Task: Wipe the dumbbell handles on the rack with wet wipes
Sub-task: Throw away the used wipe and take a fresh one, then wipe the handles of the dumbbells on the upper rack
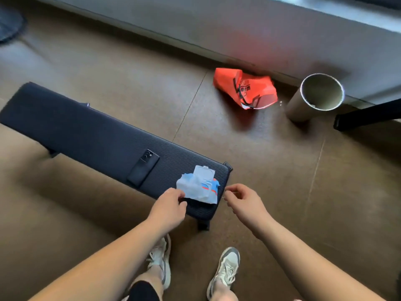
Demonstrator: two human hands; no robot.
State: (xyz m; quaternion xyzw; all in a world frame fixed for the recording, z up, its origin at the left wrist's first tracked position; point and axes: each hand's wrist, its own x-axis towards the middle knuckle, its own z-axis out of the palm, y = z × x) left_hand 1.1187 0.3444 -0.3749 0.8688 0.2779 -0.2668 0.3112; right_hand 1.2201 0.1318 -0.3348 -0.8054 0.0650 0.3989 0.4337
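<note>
A person is standing and looking down at a long dark padded bench (86, 131) that is stretching from far left to near centre across a brown floor (260, 170). A wet wipes pack (199, 189), pale blue with orange and blue markings, is lying on the near right end of the bench with its white flap lid (204, 173) standing open. The left hand (171, 205) is reaching in from below, its fingers curled and pinching the pack's near left corner. The right hand (243, 203) is hovering just right of the pack, apart from it, with fingertips drawn together; whether they are pinching anything cannot be told. A dark phone (143, 169) is lying on the bench to the left of the pack. Farther off on the floor, a crumpled orange bag (247, 90) is sitting beside an upright cardboard tube (314, 98), close to a grey ledge (217, 29). Two pale sneakers (225, 270) are showing at the near edge.
</note>
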